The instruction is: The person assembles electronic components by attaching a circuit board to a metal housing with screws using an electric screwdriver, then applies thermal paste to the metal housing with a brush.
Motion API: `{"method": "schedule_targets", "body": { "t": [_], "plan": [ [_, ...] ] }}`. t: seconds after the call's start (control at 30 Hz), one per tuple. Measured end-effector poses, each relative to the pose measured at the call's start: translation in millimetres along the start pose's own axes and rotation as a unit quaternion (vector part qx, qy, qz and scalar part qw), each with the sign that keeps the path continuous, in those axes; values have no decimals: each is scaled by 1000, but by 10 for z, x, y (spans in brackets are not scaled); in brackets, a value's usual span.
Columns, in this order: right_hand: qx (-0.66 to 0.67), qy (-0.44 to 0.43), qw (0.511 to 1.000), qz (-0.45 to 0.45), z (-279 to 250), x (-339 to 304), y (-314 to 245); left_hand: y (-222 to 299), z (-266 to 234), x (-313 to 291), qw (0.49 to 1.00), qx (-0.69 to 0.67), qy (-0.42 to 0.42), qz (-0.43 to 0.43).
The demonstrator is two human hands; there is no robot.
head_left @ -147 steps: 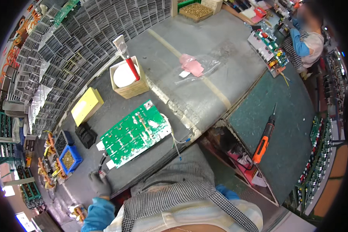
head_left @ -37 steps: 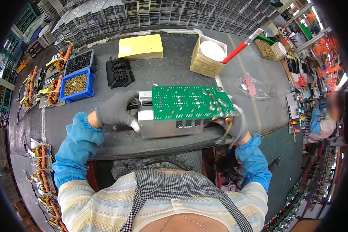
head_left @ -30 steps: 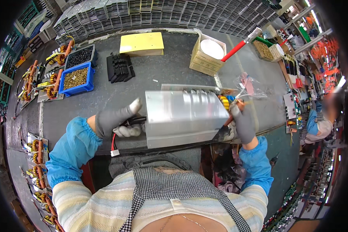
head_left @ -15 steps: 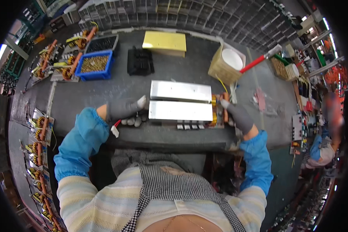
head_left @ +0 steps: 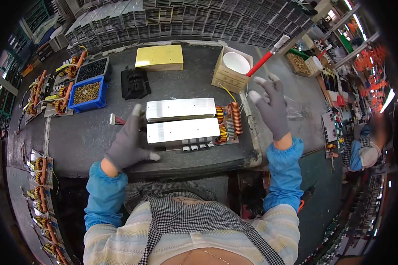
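A circuit board (head_left: 231, 141) lies on the bench before me, carrying two long silver heat sinks (head_left: 181, 130), a copper coil (head_left: 237, 118) and yellow-black ring coils (head_left: 222, 132). My left hand (head_left: 128, 141), in a grey glove with pale fingertips, is at the board's left end, thumb and fingers apart. Whether it touches the board I cannot tell. Beside it a white connector on red wires (head_left: 115, 119) sticks out. My right hand (head_left: 273, 106), gloved alike, is raised off the board with spread fingers, holding nothing. It is nearest the red handle (head_left: 260, 63) leaning out of a cardboard box (head_left: 227, 79).
A white round container (head_left: 235, 63) sits in the box. A yellow-topped block (head_left: 159, 56), black plastic parts (head_left: 135, 83) and a blue bin of brass-coloured screws (head_left: 87, 95) stand farther back. More boards (head_left: 42, 172) line the left side. Stacked metal pieces (head_left: 185, 22) form the back wall.
My right hand has let go of the board's right end and risen toward the red handle. My left hand has turned, its fingers now spread at the left end. The view has shifted.
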State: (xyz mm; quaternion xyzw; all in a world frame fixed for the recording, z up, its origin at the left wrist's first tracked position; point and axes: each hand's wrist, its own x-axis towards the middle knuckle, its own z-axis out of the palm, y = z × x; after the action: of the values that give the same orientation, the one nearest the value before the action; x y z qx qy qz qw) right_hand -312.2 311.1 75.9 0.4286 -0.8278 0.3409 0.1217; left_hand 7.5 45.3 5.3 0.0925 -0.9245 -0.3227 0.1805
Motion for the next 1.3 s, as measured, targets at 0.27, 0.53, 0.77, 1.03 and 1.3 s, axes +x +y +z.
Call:
{"method": "schedule_targets", "body": {
  "t": [0.27,0.53,0.77,1.03,1.3],
  "plan": [
    [60,-52,997,11,326,360,212,9,89,254,962,124,-196,-145],
    [-117,83,986,-90,-229,634,187,134,6,237,951,116,-227,-175],
    [12,139,984,-110,-915,741,158,-152,5,254,909,231,-317,-138],
    [71,-54,984,-155,-583,892,107,-23,9,298,953,119,-225,-161],
    [28,-109,982,-154,32,1229,322,-290,76,246,974,62,-216,-26]
  ]
}}
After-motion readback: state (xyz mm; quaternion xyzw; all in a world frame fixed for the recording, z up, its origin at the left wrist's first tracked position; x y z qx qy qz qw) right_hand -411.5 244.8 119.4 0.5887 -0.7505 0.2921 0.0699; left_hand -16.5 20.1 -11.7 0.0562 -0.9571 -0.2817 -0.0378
